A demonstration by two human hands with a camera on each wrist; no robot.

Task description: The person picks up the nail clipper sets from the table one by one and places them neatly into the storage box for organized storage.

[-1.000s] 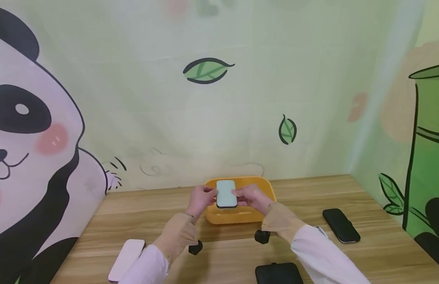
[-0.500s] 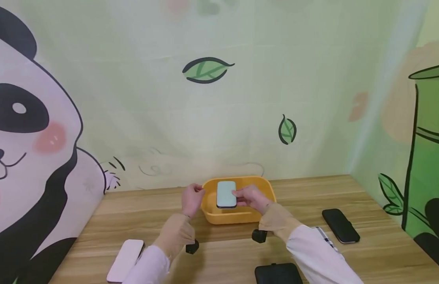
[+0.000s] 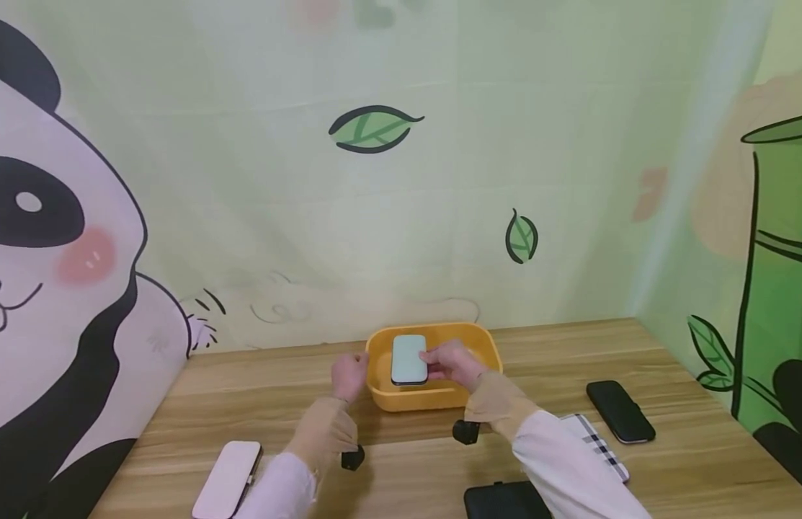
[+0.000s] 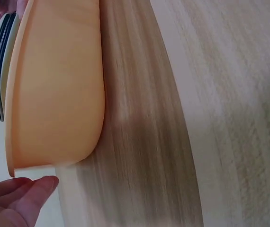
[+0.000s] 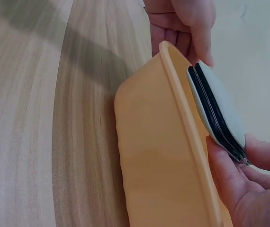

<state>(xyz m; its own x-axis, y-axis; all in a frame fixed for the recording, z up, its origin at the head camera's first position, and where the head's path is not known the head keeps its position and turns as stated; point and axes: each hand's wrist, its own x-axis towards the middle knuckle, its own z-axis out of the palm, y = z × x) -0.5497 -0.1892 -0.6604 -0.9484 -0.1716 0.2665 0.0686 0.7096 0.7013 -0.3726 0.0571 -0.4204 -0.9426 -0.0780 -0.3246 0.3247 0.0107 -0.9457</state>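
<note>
My right hand (image 3: 457,366) pinches a pale mint zip wallet (image 3: 409,359) by its right edge, thumb on top and fingers beneath. The wallet is above the orange-yellow plastic basket (image 3: 413,401); its dark zip edge and small metal puller show in the right wrist view. My left hand (image 3: 350,376) is off the wallet, beside the basket's left end. In the left wrist view, the left fingers (image 4: 33,196) lie loosely bent close to the basket's end wall, thumb apart from them. Whether they touch the basket, I cannot tell. The basket's floor is mostly hidden.
On the wooden table (image 3: 401,468), a pale pink wallet (image 3: 228,477) lies at front left. A black wallet (image 3: 621,411) and a plaid wallet (image 3: 598,448), partly behind the right sleeve, lie right. A black case (image 3: 504,502) is cut off at the front edge.
My left hand has let go of the mint wallet and moved left, then slightly down, to the basket's left end. The right hand still holds the wallet, which has shifted slightly left and lower in view.
</note>
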